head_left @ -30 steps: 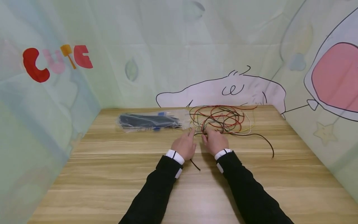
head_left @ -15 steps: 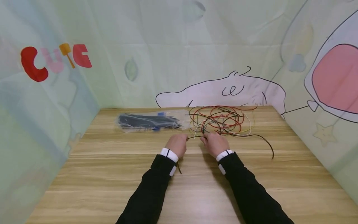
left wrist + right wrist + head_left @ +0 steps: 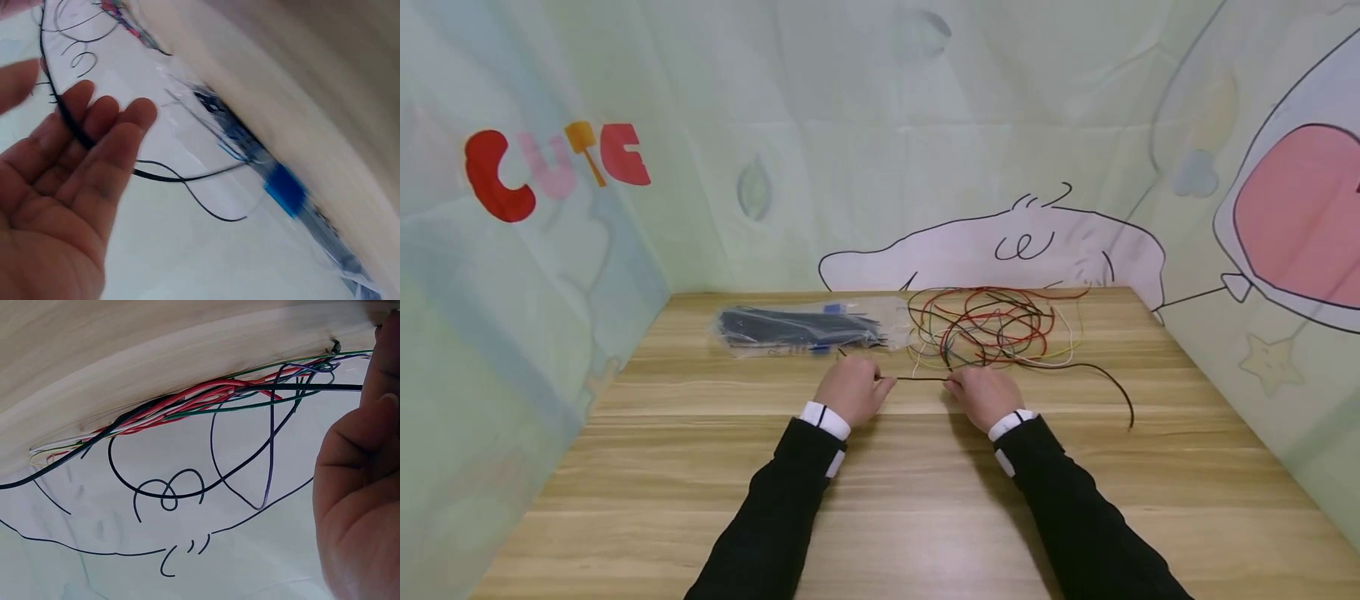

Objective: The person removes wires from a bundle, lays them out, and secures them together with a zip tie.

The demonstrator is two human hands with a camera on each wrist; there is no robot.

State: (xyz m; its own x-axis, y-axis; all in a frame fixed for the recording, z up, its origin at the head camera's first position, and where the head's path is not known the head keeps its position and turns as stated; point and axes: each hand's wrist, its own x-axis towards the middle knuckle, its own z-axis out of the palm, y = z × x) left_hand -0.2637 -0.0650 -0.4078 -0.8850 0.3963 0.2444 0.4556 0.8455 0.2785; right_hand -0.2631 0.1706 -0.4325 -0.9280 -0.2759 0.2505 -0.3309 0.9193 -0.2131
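A black wire (image 3: 921, 379) runs nearly straight across the short gap between my two hands, in front of the wire tangle. My left hand (image 3: 852, 390) holds it on the left; in the left wrist view the wire (image 3: 74, 128) crosses the curved fingers and passes behind the nearest one, with the thumb apart. Its loose tail (image 3: 187, 179) sticks out beyond the fingers. On the right, my right hand (image 3: 988, 396) pinches the wire at the tangle's front edge. The right wrist view shows wire (image 3: 325, 387) reaching that hand, its grip hidden behind thumb and fingers.
Behind the right hand lies a tangle (image 3: 985, 321) of red, black, white, yellow and green wires. One black strand (image 3: 1108, 373) curves out to the right. A clear plastic bag (image 3: 797, 325) of thin black strips lies left of it on the wooden table (image 3: 647, 500), against the printed backdrop.
My left hand has moved left and slightly nearer, lengthening the wire between the hands. The wire's tail, earlier below the left wrist, now points up past the fingers. The right hand came slightly nearer.
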